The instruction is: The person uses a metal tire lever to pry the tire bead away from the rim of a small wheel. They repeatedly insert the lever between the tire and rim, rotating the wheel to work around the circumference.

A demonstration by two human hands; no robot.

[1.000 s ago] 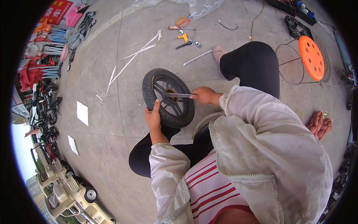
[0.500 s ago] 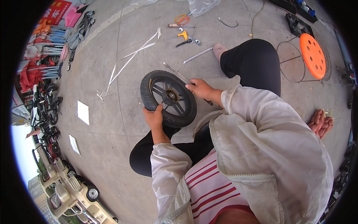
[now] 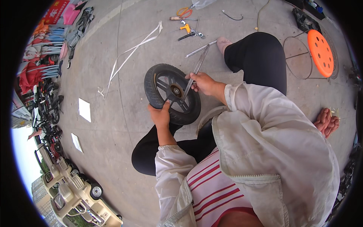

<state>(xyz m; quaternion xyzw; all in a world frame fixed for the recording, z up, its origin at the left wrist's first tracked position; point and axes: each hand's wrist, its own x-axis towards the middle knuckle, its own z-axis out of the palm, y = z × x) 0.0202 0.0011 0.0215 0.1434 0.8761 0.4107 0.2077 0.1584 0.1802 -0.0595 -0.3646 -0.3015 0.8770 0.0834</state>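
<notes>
A small black spoked wheel with its tyre [image 3: 152, 90] is held tilted in front of my knees. My left hand [image 3: 160, 115] grips its near left side, fingers closed round the tyre and the thumb over the rim. My right hand [image 3: 203, 83] is closed round a long flat metal bar [image 3: 201, 61] that looks like a tyre lever. The bar slants from the upper right down across the wheel's right side. Its lower end lies over the spokes beside the hub [image 3: 176, 90]; whether it touches them I cannot tell.
Beyond the wheel lie a second metal bar [image 3: 200, 47], a yellow-handled tool [image 3: 186, 28], orange-handled scissors [image 3: 184, 12] and a screwdriver [image 3: 177, 18]. A white strap [image 3: 130, 56] lies left, white sheets [image 3: 84, 110] nearer. An orange stool [image 3: 320, 53] lies tipped at right.
The bar has swung from pointing up-left to up-right, and its lower end has come from right of the wheel onto the spokes. My right hand has shifted slightly up. The wheel has moved little.
</notes>
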